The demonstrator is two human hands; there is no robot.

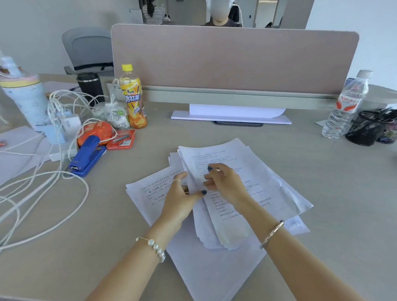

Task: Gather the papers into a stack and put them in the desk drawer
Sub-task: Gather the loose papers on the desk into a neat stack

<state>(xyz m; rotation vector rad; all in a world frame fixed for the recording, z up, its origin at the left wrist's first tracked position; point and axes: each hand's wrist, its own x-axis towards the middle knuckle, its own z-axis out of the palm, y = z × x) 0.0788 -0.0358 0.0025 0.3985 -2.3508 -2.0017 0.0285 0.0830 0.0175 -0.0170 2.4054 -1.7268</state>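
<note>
Head view, items by size. Worktop [315, 199]: beige, backed by a pink divider [232, 59]; no drawer in sight. Papers [248, 174]: white printed sheets, loosely fanned and skewed at centre, directly under both hands; one bundle has its long axis running from near-left to far-right, other sheets splay left and toward the near edge, corners well out of line. Cables [34, 189]: white, looped at left, apart from the papers. Bottles: orange tea [133, 98] left, water [345, 106] right. Stapler [87, 156]: blue, left of the papers. Left hand [180, 201]: grip closed, thumb and fingers pinching the raised left edge of the top bundle. Right hand [225, 182]: fingers curled on top of the same bundle, just beside the left; grip part closed, whether it pinches a sheet or only presses cannot be told. Judgement: gathering step, early; both hands equally near, sheets lie outward on all sides.
</note>
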